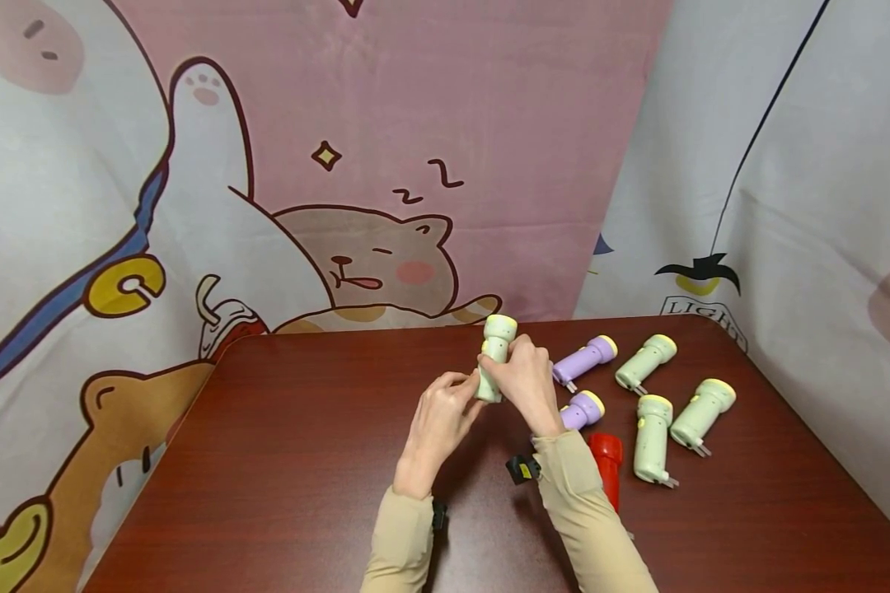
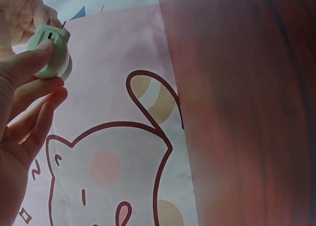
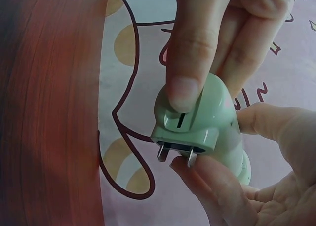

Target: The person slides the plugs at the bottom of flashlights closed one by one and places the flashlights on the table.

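Observation:
A pale green plug-in flashlight [image 1: 495,350] is held up above the table's far part, its yellow-rimmed head upward. My left hand [image 1: 439,420] grips its lower end; in the right wrist view the left thumb [image 3: 185,93] presses beside a dark slot at the base. Two metal prongs [image 3: 191,158] stick out of that end. My right hand [image 1: 528,380] holds the flashlight's body from the right, and its fingers [image 3: 222,186] lie around the body below the prongs. The left wrist view shows the flashlight's base [image 2: 55,36] with the prongs out.
On the right of the brown table [image 1: 304,461] lie a purple flashlight [image 1: 586,358], another purple flashlight [image 1: 582,409], a red flashlight [image 1: 606,465] partly behind the right sleeve, and three green ones [image 1: 651,441] with prongs out. A cartoon cloth [image 1: 534,165] hangs behind.

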Demonstrator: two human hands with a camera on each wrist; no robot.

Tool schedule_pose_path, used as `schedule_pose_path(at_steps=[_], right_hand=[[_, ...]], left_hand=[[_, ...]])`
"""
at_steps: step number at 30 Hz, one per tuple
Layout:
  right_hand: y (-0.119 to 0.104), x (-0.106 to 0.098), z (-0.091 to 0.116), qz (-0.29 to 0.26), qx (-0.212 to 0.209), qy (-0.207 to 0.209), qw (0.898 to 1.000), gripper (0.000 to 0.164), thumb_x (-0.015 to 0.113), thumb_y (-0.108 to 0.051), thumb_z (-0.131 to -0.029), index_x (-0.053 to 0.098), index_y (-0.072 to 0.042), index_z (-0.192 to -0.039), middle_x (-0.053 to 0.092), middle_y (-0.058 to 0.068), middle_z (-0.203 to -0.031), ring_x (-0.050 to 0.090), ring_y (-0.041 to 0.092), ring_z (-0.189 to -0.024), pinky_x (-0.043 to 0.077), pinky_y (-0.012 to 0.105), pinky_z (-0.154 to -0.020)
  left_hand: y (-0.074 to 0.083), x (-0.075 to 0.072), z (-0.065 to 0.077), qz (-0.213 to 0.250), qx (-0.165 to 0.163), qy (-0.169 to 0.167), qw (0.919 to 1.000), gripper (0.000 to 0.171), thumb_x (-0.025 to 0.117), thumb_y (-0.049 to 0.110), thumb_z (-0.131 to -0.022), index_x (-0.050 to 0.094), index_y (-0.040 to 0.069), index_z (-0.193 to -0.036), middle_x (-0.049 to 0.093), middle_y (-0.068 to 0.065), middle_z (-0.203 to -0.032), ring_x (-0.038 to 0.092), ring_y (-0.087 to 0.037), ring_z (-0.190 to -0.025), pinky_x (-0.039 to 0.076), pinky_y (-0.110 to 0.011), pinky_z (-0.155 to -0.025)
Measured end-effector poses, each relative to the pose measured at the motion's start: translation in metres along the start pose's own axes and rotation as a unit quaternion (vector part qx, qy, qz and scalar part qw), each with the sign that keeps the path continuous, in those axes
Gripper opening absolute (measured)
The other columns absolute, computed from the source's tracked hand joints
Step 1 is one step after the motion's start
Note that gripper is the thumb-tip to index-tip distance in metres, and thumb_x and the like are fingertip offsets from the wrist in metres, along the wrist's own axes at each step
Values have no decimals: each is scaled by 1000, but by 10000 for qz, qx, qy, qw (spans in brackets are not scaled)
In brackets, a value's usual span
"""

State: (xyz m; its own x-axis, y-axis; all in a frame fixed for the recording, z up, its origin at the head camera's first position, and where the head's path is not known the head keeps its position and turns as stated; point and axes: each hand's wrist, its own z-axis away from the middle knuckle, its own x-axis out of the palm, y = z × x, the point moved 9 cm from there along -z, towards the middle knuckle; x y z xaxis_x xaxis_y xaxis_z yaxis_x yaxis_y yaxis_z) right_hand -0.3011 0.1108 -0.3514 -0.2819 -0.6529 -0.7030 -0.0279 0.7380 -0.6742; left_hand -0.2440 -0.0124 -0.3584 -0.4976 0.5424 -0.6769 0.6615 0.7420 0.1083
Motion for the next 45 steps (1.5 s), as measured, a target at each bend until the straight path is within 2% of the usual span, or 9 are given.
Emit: schedule_pose_path(at_steps=[11,26,36,45], right_hand=[[0,1,0,14,-53,14,10000,37,73,-36,-75,59,-1,-80,62,12,-71,58,26,-61,40,31,-49],[3,9,-2,21,12,-133,9999,35,73,-36,-75,57,-4,-74,58,9,-66,54,23,-58,39,31,-48],[4,17,-2,37,73,-311,9995,38,72,-38,-76,58,-4,-81,61,11,-72,57,24,-63,42,31,-52],[5,25,-5,13,159,-436,9989,38,72,-39,-76,58,-4,-81,61,10,-72,58,25,-64,43,32,-54]], left_hand=[[-1,1,1,140,-23,-124,9998,37,78,11,-77,69,-1,-111,75,-4,-82,66,-17,-87,55,-28,-77],[-5,3,3,54,-65,-281,9996,33,76,9,-79,69,0,-110,74,-2,-79,66,-16,-86,54,-26,-77],[-8,3,4,37,-71,-288,9996,29,75,9,-78,70,1,-106,74,-2,-77,67,-19,-84,54,-29,-75],[-13,1,4,-77,-184,-430,9989,27,75,9,-78,71,4,-104,73,-1,-78,67,-17,-84,55,-26,-73]])
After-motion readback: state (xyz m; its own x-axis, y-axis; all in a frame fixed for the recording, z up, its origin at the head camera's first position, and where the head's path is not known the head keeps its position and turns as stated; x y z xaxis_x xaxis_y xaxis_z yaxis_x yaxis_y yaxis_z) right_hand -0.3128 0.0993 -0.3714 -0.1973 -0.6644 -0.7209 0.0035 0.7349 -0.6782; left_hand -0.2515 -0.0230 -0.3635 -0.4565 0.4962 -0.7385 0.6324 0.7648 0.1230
